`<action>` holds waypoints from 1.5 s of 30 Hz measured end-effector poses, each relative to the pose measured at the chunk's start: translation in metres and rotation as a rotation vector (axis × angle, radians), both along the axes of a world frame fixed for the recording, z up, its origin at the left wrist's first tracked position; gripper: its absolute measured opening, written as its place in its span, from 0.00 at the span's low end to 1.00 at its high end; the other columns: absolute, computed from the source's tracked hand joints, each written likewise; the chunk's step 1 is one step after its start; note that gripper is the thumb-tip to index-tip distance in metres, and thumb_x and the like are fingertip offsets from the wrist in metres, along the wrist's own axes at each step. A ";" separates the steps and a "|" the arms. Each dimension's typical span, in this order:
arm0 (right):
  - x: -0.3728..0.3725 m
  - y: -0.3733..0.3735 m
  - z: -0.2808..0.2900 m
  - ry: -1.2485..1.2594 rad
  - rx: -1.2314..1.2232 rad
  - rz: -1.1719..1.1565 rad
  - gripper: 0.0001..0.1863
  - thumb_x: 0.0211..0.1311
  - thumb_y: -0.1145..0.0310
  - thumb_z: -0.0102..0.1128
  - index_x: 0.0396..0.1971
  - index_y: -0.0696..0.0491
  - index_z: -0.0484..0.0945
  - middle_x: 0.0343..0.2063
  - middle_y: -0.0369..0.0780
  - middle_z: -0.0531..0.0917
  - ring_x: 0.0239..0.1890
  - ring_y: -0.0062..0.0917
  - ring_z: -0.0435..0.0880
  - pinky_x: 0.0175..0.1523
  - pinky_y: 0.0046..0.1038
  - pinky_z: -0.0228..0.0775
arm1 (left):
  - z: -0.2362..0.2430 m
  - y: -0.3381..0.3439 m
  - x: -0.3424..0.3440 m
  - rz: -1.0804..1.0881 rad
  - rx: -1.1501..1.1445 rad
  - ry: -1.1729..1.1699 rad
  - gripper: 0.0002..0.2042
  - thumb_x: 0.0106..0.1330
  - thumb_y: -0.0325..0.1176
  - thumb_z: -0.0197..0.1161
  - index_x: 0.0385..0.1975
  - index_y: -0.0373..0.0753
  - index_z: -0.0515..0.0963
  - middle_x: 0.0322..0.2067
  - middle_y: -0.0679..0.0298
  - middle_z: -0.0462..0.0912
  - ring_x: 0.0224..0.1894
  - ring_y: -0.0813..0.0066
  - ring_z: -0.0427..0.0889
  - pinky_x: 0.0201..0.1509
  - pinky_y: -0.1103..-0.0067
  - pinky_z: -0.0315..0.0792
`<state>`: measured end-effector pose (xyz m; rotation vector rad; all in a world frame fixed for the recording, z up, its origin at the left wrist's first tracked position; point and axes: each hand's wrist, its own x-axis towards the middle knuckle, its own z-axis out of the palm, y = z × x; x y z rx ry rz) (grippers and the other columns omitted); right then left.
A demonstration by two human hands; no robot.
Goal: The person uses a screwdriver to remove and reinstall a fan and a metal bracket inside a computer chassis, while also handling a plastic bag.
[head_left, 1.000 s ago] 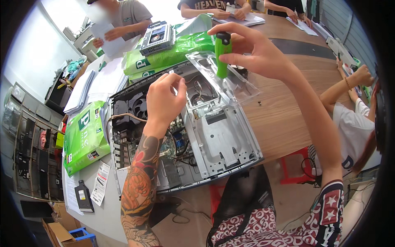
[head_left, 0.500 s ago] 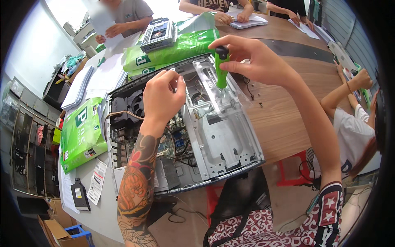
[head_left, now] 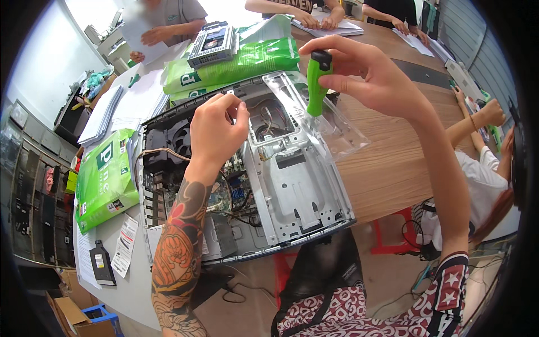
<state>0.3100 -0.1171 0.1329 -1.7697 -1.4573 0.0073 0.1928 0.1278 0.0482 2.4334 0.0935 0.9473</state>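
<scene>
My right hand [head_left: 365, 76] grips a screwdriver [head_left: 318, 84] with a green handle and black cap, its lower end pointing down at a clear plastic piece [head_left: 345, 132]. That clear piece lies across the right edge of an opened computer case [head_left: 306, 185] and reaches over the tabletop. Above the middle of the case, my left hand [head_left: 219, 126] has its fingers curled together; whatever they may pinch is hidden. Inside the case are a metal drive bracket [head_left: 286, 191], a black fan [head_left: 182, 137], cables and a circuit board [head_left: 238, 194].
Green paper packs lie left [head_left: 109, 180] and behind the case [head_left: 261, 56]; a metal drive unit [head_left: 212, 45] rests on the rear one. Paper stacks [head_left: 101, 115] and a black part [head_left: 101, 264] are at left. Other people sit around the wooden table [head_left: 387, 174].
My right hand and the screwdriver have shifted right, and the clear plastic piece has moved right, out over the table beside the case. My left hand stays curled over the case.
</scene>
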 end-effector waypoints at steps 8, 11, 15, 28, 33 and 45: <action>-0.003 -0.003 0.008 0.021 -0.081 -0.012 0.18 0.66 0.73 0.59 0.55 0.51 0.73 0.28 0.33 0.79 0.34 0.15 0.79 0.43 0.20 0.70 | 0.001 0.001 -0.002 0.016 -0.023 0.024 0.07 0.59 0.32 0.62 0.24 0.35 0.80 0.21 0.62 0.77 0.21 0.68 0.76 0.28 0.73 0.70; -0.004 -0.003 0.006 0.046 -0.046 0.013 0.18 0.66 0.73 0.59 0.55 0.52 0.73 0.29 0.34 0.80 0.36 0.15 0.80 0.44 0.21 0.71 | 0.002 0.002 -0.003 0.013 -0.002 0.002 0.06 0.60 0.29 0.62 0.27 0.32 0.81 0.22 0.60 0.80 0.19 0.76 0.74 0.26 0.79 0.67; -0.004 -0.004 0.006 0.069 -0.023 0.015 0.17 0.66 0.73 0.59 0.54 0.53 0.73 0.30 0.35 0.81 0.37 0.16 0.82 0.44 0.21 0.72 | 0.004 0.002 -0.003 0.021 -0.005 -0.006 0.06 0.60 0.29 0.62 0.27 0.32 0.81 0.22 0.61 0.80 0.19 0.76 0.74 0.26 0.79 0.68; -0.006 -0.007 0.012 0.020 -0.090 -0.064 0.18 0.66 0.73 0.58 0.55 0.53 0.74 0.30 0.36 0.81 0.36 0.19 0.82 0.42 0.20 0.70 | 0.004 0.002 -0.005 0.032 0.004 0.018 0.06 0.60 0.29 0.62 0.26 0.33 0.81 0.22 0.60 0.80 0.19 0.75 0.75 0.26 0.79 0.68; -0.005 -0.008 0.034 -0.454 -0.157 0.013 0.14 0.65 0.76 0.56 0.50 0.55 0.80 0.36 0.39 0.81 0.37 0.25 0.82 0.43 0.23 0.71 | 0.015 0.002 -0.009 0.056 0.047 -0.013 0.06 0.60 0.29 0.62 0.26 0.33 0.81 0.24 0.60 0.81 0.22 0.73 0.76 0.29 0.77 0.69; -0.028 0.001 0.083 -0.304 -0.491 -0.108 0.10 0.56 0.73 0.65 0.38 0.58 0.84 0.33 0.44 0.83 0.35 0.32 0.83 0.43 0.33 0.74 | 0.045 0.079 -0.076 0.251 0.199 -0.067 0.06 0.63 0.26 0.61 0.26 0.31 0.79 0.22 0.58 0.79 0.24 0.72 0.78 0.32 0.77 0.71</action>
